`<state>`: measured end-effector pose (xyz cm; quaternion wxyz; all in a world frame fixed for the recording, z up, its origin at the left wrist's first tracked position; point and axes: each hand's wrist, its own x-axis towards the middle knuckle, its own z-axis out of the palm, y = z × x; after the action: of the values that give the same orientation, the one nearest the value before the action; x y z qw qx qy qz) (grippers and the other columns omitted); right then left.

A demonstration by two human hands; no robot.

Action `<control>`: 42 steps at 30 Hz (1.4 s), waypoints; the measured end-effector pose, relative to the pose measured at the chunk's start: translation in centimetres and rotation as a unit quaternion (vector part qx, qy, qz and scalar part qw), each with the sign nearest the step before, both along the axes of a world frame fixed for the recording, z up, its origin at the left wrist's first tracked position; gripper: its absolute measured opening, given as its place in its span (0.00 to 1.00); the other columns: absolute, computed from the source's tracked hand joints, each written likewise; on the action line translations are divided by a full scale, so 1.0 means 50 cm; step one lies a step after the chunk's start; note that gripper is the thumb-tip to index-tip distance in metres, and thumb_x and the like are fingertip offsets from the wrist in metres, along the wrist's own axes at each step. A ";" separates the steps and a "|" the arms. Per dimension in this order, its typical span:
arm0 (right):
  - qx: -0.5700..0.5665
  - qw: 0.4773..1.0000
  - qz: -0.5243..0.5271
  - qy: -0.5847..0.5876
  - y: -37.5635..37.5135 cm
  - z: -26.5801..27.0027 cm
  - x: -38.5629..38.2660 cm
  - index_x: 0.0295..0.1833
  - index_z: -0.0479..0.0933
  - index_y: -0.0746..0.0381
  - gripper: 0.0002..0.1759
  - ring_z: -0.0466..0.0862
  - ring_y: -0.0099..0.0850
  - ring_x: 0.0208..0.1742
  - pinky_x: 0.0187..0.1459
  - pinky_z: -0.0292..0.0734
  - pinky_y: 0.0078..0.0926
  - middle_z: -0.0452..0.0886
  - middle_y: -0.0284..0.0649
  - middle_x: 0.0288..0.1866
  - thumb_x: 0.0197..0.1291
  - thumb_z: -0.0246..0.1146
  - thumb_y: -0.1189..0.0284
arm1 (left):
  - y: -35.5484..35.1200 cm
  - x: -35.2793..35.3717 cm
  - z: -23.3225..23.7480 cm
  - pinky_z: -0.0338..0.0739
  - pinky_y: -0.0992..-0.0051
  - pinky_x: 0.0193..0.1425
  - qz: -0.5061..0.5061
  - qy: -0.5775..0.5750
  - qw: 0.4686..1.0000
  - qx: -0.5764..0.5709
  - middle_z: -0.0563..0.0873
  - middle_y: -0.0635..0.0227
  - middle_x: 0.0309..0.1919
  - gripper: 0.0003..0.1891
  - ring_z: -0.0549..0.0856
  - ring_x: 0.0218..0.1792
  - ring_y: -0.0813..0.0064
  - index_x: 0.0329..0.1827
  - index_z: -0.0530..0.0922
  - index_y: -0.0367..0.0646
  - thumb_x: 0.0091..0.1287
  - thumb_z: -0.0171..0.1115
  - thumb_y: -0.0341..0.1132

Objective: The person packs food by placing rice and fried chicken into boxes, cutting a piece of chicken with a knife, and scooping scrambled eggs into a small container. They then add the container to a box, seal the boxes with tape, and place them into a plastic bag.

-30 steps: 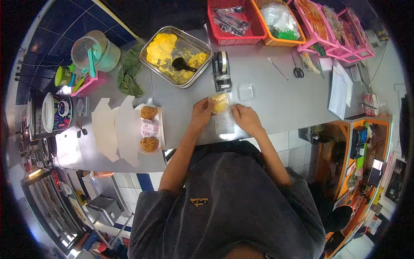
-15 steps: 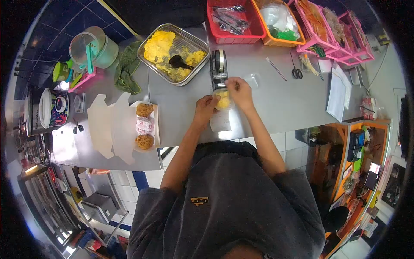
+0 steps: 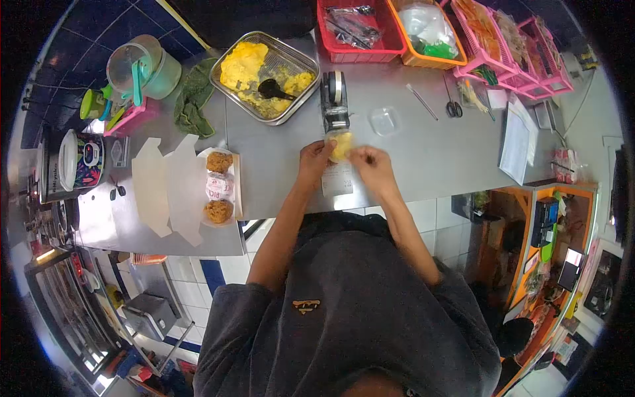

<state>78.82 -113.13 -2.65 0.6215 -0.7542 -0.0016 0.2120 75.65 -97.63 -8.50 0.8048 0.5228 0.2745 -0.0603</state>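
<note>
1 grey metal counter (image 3: 430,165) ran beneath everything we worked with. Left of us on it stood an open white box (image 3: 182,188) bearing 2 browned pieces (image 3: 218,163) with a wrapped bundle (image 3: 219,187) between them; farther back sat a metal tray (image 3: 288,54) of yellow food (image 3: 243,63). Nearer us was a tape dispenser (image 3: 335,99). Our right hand (image 3: 372,164) had just come back from close to that dispenser, so we judged that the left hand (image 3: 315,161) was doing the steadying alone. Its fingers pinched the left edge of a small container (image 3: 342,145) with yellow contents, between our 2 hands and just short of the dispenser. The right fingers were curled and blurred; we could not tell whether they gripped anything. The yellow patch looked slightly longer toward the dispenser, away from us, but blur hid any true long axis and which way the opening faced. Beyond the right hand lay a clear plastic piece (image 3: 385,121).
</note>
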 end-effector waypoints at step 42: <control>-0.083 0.974 -0.004 -0.211 -0.028 -0.043 -0.033 0.34 0.79 0.66 0.08 0.72 0.21 0.27 0.31 0.70 0.22 0.76 0.33 0.24 0.63 0.67 0.72 | -0.012 0.026 0.088 0.72 0.77 0.23 -0.008 -0.001 0.998 0.062 0.81 0.66 0.22 0.22 0.76 0.18 0.79 0.32 0.80 0.35 0.72 0.59 0.49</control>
<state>77.15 -114.55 -4.80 0.5437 -0.8306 -0.1118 0.0451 76.94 -98.23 -4.11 0.7705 0.5741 0.2727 -0.0489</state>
